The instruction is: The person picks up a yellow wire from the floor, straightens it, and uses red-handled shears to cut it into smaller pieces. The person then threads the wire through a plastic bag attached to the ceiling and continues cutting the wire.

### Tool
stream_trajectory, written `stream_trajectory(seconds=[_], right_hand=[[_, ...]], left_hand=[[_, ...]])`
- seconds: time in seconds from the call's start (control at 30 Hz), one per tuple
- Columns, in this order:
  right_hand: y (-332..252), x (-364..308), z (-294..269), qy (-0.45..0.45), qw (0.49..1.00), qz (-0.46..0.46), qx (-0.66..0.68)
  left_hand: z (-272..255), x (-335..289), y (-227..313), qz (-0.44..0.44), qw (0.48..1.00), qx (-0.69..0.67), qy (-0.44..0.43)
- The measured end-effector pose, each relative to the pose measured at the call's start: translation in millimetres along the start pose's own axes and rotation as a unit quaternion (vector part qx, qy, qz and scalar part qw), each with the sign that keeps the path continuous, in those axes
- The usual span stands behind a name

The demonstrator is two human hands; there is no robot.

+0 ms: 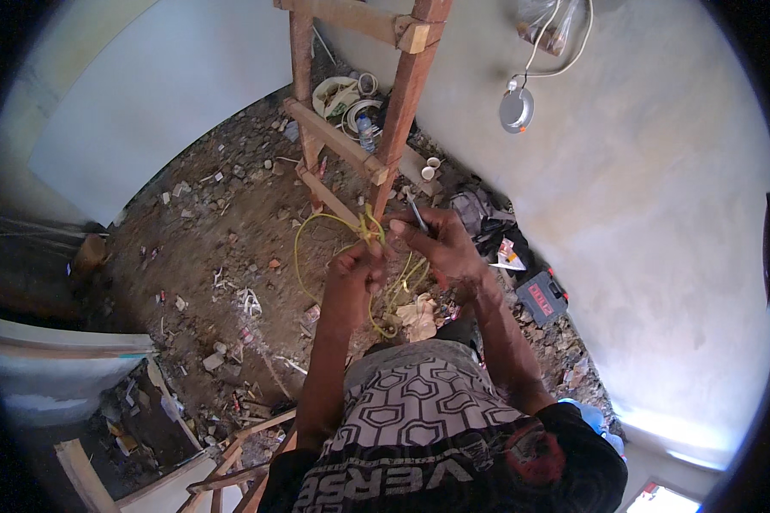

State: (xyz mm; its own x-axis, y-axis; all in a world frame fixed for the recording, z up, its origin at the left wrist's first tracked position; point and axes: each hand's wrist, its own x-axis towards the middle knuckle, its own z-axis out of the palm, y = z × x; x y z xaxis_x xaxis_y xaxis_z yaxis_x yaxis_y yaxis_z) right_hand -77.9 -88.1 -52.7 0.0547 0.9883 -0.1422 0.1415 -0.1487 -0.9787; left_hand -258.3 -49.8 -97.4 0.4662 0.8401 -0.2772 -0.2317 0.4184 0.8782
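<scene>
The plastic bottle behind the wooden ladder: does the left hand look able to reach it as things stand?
Probably not: the left hand holds yellow wire, and the wooden ladder stands between it and the plastic bottle, which appears well beyond, down on the floor.

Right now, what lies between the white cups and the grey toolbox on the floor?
In the head view, what looks like a dark bag, then a white packet with red and yellow on it, nearer the toolbox.

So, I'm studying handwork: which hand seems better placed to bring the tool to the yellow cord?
Probably the right hand: it holds the slim tool, while the left hand pinches the yellow cord.
</scene>
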Motion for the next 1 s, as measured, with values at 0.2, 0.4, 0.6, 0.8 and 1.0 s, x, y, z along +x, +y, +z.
stream_trajectory(seconds=[0.2, 0.4, 0.6, 0.8, 1.0], right_hand=[[43.5, 9.1, -3.0, -0.128, 0.988, -0.045, -0.075], [85.8, 26.8, 19.5, -0.245, 0.968, 0.048, 0.015], [101.4, 15.4, 35.8, -0.263, 0.961, 0.072, 0.037], [82.4, -5.3, 35.7, -0.113, 0.987, -0.111, -0.018], [72.1, -33.3, 39.9, -0.04, 0.998, -0.005, -0.041]], left_hand=[[-37.6, 28.6, 1.7, 0.029, 0.951, -0.277, -0.138], [-34.4, 34.2, 1.3, 0.07, 0.866, -0.432, -0.241], [-48.1, 47.7, 21.9, 0.182, 0.895, -0.39, -0.116], [-70.7, 46.4, 36.5, 0.271, 0.928, -0.242, 0.081], [-78.0, 48.9, 56.5, 0.272, 0.94, -0.199, 0.053]])
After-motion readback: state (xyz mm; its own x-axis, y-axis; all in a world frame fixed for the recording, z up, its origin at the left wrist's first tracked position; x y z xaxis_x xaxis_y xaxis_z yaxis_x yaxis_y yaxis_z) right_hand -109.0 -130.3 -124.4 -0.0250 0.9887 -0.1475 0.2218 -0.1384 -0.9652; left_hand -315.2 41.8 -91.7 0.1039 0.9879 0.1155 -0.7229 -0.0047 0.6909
